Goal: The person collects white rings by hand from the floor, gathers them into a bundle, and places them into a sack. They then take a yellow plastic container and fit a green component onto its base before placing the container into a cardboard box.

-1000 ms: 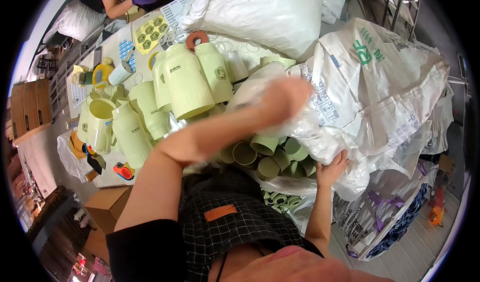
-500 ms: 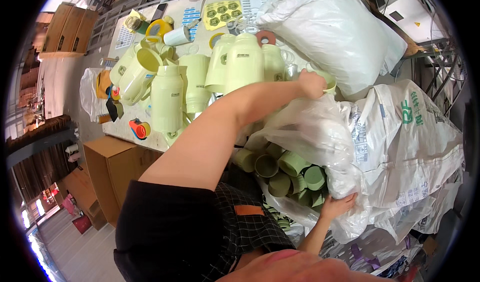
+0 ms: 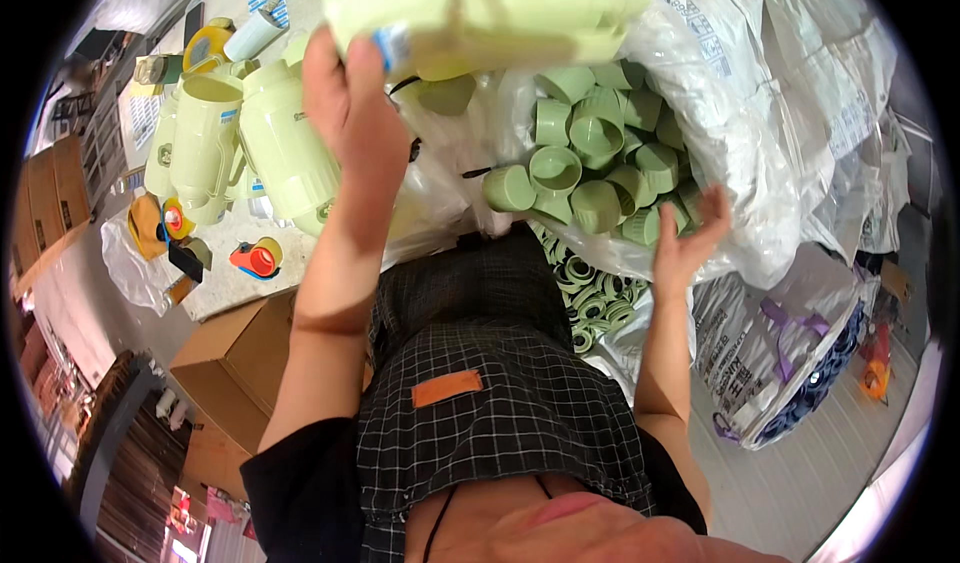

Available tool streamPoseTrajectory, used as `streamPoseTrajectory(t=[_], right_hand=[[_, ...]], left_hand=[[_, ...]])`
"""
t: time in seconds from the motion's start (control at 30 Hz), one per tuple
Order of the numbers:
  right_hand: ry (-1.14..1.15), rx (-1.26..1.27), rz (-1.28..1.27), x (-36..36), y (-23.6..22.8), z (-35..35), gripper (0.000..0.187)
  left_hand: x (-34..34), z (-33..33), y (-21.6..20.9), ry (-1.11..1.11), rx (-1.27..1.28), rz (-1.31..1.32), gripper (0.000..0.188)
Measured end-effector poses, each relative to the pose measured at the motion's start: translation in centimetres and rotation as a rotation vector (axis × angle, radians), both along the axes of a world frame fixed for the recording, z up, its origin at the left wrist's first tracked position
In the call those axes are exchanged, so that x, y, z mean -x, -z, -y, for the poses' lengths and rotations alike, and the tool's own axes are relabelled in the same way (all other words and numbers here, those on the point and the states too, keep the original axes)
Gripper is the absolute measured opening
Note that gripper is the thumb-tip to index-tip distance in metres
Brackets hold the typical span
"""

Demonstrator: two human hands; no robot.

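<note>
A pale green thermos flask body (image 3: pixel 490 18) lies sideways at the top of the view, partly cut off and slightly blurred. My left hand (image 3: pixel 355 113) grips its left end. Below it, several green plastic cups (image 3: pixel 597 128) fill an opened clear plastic bag (image 3: pixel 755 203). My right hand (image 3: pixel 692 241) is raised at the near edge of those cups, fingers spread, holding nothing. More flask bodies (image 3: pixel 285 148) stand on the table to the left of my left hand, one of them a handled jug (image 3: pixel 205 148).
Green rings (image 3: pixel 590 308) lie in a bag below the cups. A cardboard box (image 3: pixel 240 363) stands at the left by the table. On the table lie a red and orange tape roll (image 3: pixel 258 258) and a yellow tape roll (image 3: pixel 207 47). A silvery bag (image 3: pixel 780 348) sits on the floor at right.
My left hand has drawn back leftward from the far right and now holds a flask body. My right hand has let go of the plastic bag's edge. The view has shifted and shows more cups.
</note>
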State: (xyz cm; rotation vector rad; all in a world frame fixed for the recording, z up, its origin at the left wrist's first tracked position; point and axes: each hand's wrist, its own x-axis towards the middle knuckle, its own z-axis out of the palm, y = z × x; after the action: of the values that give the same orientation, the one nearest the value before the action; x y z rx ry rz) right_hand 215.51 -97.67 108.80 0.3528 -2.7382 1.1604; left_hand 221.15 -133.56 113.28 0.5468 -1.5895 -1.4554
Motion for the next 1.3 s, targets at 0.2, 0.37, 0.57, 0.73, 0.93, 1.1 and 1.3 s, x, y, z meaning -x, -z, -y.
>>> streamPoseTrajectory(t=[0.2,0.37,0.57,0.73,0.93,1.1,1.3], right_hand=[[-0.034,0.842,0.618,-10.7,4.4,9.1,0.078],[0.161,1.003,0.624,-13.0,10.9,7.9,0.071],[-0.130,1.048,0.492,-24.3,12.4,3.8,0.078],[-0.253,0.603,-0.079,-34.0,17.3,-2.6,0.074],[-0.593,0.613,-0.094,-39.6,13.7,-0.9,0.085],[-0.764,0.634,-0.045,-41.9,11.0,-3.4,0.098],[-0.412,0.708,0.082,-42.3,14.1,-11.1,0.092]], left_hand=[[-17.1,-4.3,5.9,0.109,-0.321,0.094,0.025],[-25.0,-10.2,15.6,0.319,0.112,0.061,0.031],[-40.3,-14.1,22.0,0.241,0.213,0.269,0.035],[-57.8,-13.5,29.9,-0.131,0.260,0.751,0.042],[-56.6,-11.6,34.6,-0.136,0.453,0.826,0.037],[-50.5,-13.7,43.0,0.640,0.108,1.294,0.061],[-51.9,-16.4,34.5,0.335,0.401,0.824,0.055]])
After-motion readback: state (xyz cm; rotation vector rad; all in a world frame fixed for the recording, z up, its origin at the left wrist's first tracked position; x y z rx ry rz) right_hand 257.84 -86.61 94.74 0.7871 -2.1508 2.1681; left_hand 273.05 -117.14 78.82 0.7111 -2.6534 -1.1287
